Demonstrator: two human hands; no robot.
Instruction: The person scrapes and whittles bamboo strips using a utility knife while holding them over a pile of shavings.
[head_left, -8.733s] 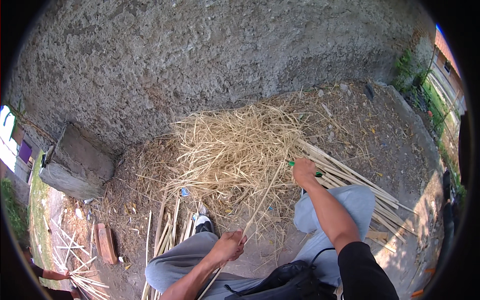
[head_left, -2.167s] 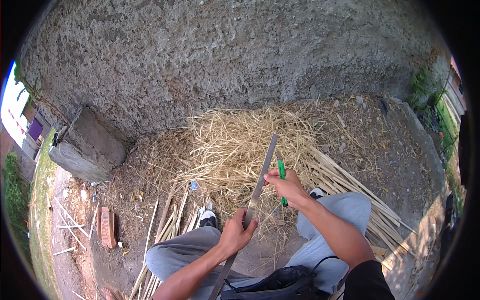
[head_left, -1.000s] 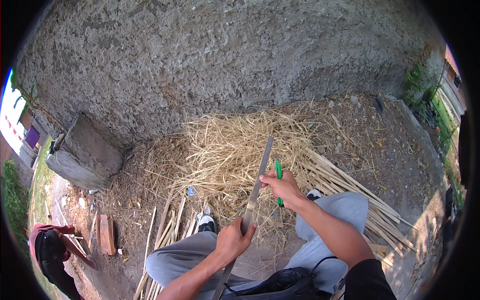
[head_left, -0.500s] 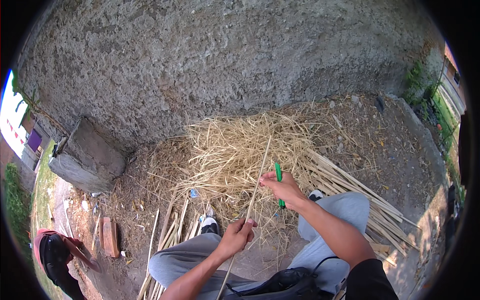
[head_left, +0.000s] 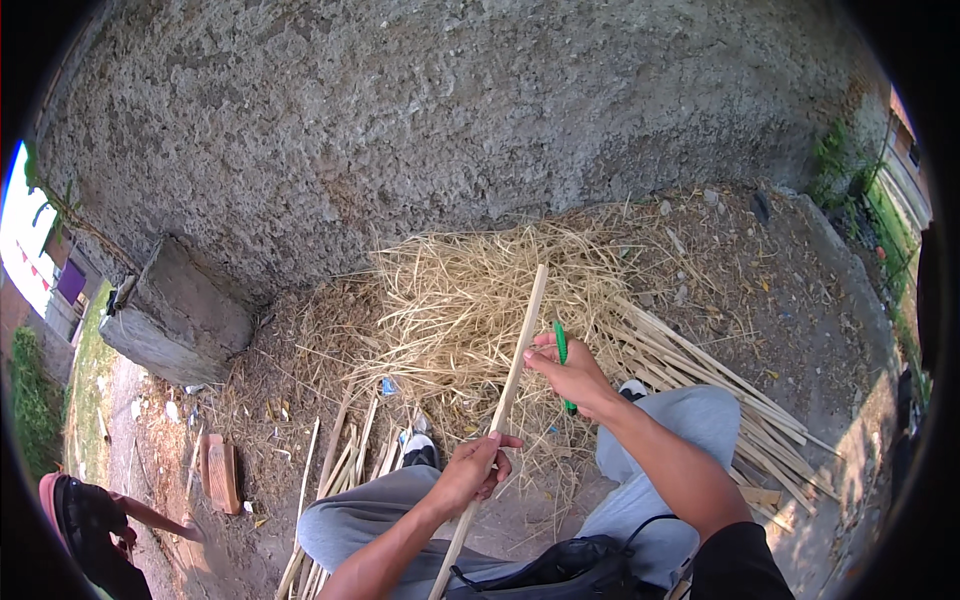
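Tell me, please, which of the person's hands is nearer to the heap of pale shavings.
Right: the right hand is by the lower right part of the heap; the left hand is lower in view, farther from it.

Bright daylight fills the black-rimmed, fisheye-curved view.

Hands point(head_left: 475, 470) point(head_left: 570, 375): two are seen
Held bamboo slat point(head_left: 510, 385): one
Green-handled knife point(head_left: 561, 345): one
Slat piles point(head_left: 700, 362) point(head_left: 340, 470): two are counted, at four and seven o'clock
Shavings heap point(head_left: 465, 300): one
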